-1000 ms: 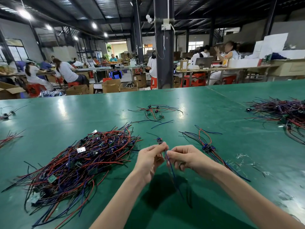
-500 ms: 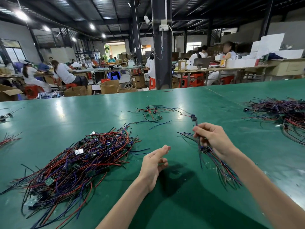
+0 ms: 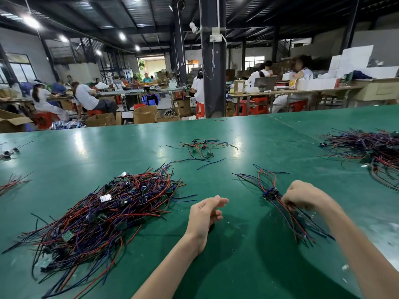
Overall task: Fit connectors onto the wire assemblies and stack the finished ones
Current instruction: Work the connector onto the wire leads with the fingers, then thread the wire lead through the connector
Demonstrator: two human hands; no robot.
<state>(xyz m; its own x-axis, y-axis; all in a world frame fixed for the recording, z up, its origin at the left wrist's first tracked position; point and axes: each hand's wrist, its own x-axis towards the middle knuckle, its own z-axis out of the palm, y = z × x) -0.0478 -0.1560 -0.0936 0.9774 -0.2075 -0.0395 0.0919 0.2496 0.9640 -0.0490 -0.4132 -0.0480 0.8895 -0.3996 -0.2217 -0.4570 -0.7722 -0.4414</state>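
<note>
The right hand (image 3: 302,197) was down on the small fan of red, blue and black wire assemblies with dark connectors (image 3: 273,193). This finished stack lay on the green matte surface (image 3: 237,266) to the person's right. The fingers were curled over the wires and pinched them just behind the clustered connectors. Whether they held one assembly or several could not be told. The stack's long axis ran diagonally: its connectors and looped ends pointed away and to the left, and its loose tails trailed back toward the person under the right forearm.

The left hand (image 3: 205,210) hung apart from it, near the middle of the surface. Its fingers were relaxed and loosely spread, it held nothing, and its palm was turned inward toward the other hand.

The large tangled heap of red, blue and black wires with small green circuit boards (image 3: 103,212) lay to the left of the left hand, near it but not touching. Its nearest strands reached out toward the wrist. The left hand was plainly the nearer one to this heap, and the right hand was well apart from it, on the far side of the left.

By my judgement the stacking step was about complete. The next assembly would most naturally come from that heap, taken by a leftward reach of the free left hand. The strands were tangled, so one pulled out might drag its neighbours along.
</note>
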